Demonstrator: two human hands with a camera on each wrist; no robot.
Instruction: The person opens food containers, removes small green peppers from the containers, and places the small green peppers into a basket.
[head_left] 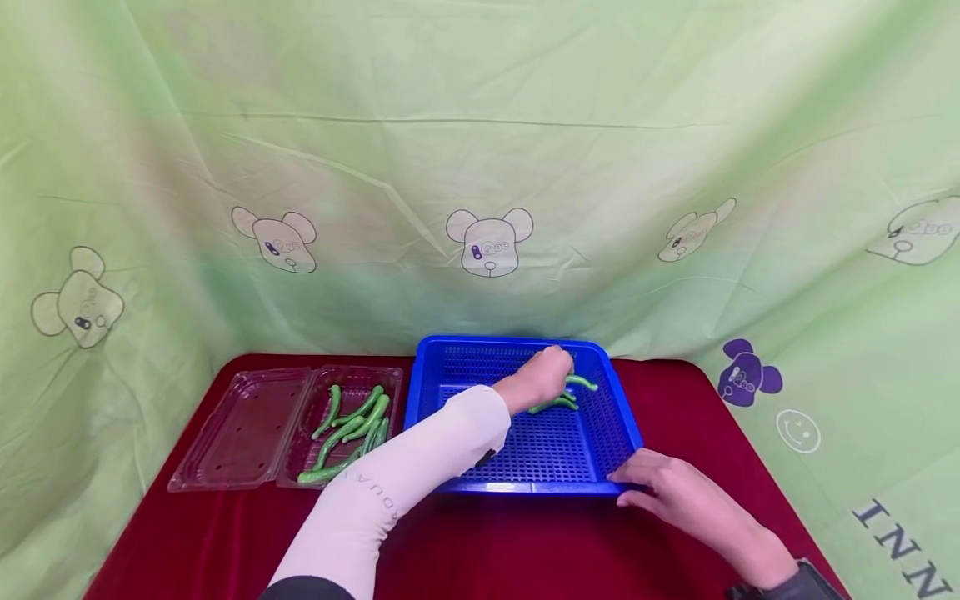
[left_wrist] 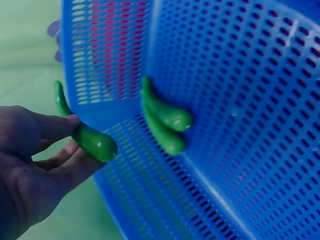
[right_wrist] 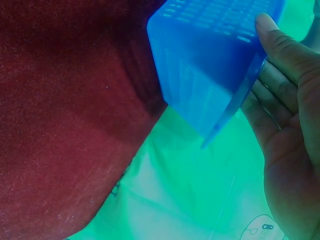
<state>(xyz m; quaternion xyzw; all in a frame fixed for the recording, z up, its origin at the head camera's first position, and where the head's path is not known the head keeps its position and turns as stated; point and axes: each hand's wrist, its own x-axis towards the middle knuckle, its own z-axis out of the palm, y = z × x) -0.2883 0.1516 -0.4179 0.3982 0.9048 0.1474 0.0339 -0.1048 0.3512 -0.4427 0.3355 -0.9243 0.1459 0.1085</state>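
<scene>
Left hand (head_left: 543,379) pinches a green pepper (left_wrist: 95,144) at the basket's (head_left: 517,487) far-right corner; right hand (head_left: 678,492) grips the near-right; gentle lowering seems best.

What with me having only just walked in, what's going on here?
A person's left hand grips a green pepper over a blue basket, while the right hand holds the basket's near right corner. Two more peppers lie inside the basket. To its left, a clear container with its lid folded open holds several other green peppers.
</scene>
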